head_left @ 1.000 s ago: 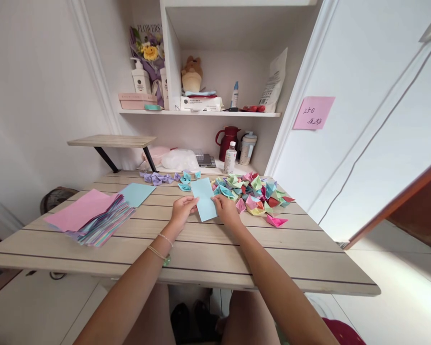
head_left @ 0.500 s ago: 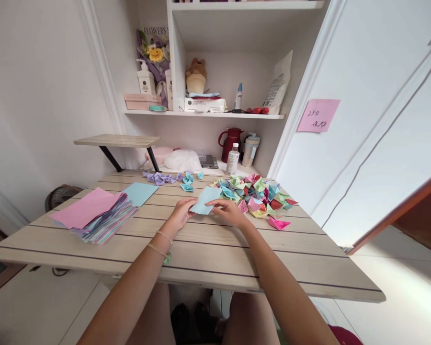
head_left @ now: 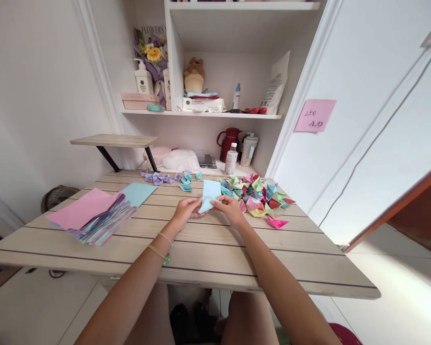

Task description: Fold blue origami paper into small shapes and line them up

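A light blue sheet of origami paper (head_left: 211,189) is held between both hands above the middle of the table, its lower left corner folded to a slanted edge. My left hand (head_left: 186,211) pinches it at the lower left, and my right hand (head_left: 230,209) grips its lower right edge with thumb and fingers. Just right of the hands lies a pile of folded paper boats (head_left: 253,191) in many colours, with one bright pink boat (head_left: 276,222) nearer me. Behind the hands sit a few teal boats (head_left: 186,181) and several purple folded pieces (head_left: 158,178).
On the left of the wooden table (head_left: 208,254) rests a stack of coloured paper (head_left: 104,215) with a pink sheet on top, beside a flat blue sheet (head_left: 139,193). A small raised shelf (head_left: 115,140) stands behind. A bottle (head_left: 231,159) and a red jug (head_left: 230,143) stand at the back.
The blue paper has been turned more upright, and a folded slanted corner now shows at its bottom. Both hands have shifted slightly on its lower edges.
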Available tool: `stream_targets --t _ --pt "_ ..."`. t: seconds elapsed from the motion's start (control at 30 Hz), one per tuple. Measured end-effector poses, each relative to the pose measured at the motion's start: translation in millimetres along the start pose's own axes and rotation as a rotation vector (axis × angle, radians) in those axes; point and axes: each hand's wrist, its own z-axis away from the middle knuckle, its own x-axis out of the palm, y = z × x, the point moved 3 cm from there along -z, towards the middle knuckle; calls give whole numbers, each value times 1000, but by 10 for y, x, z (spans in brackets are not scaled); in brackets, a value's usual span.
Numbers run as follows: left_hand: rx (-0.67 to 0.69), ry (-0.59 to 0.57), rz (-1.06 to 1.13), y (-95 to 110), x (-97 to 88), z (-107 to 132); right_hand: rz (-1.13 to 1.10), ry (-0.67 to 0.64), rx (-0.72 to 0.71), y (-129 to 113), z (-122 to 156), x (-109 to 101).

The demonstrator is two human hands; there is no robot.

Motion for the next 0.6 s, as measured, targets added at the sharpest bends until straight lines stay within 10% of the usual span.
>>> stream_targets --t 0.6 --pt "-19 39 -99 -76 38 22 107 205 12 120 39 29"
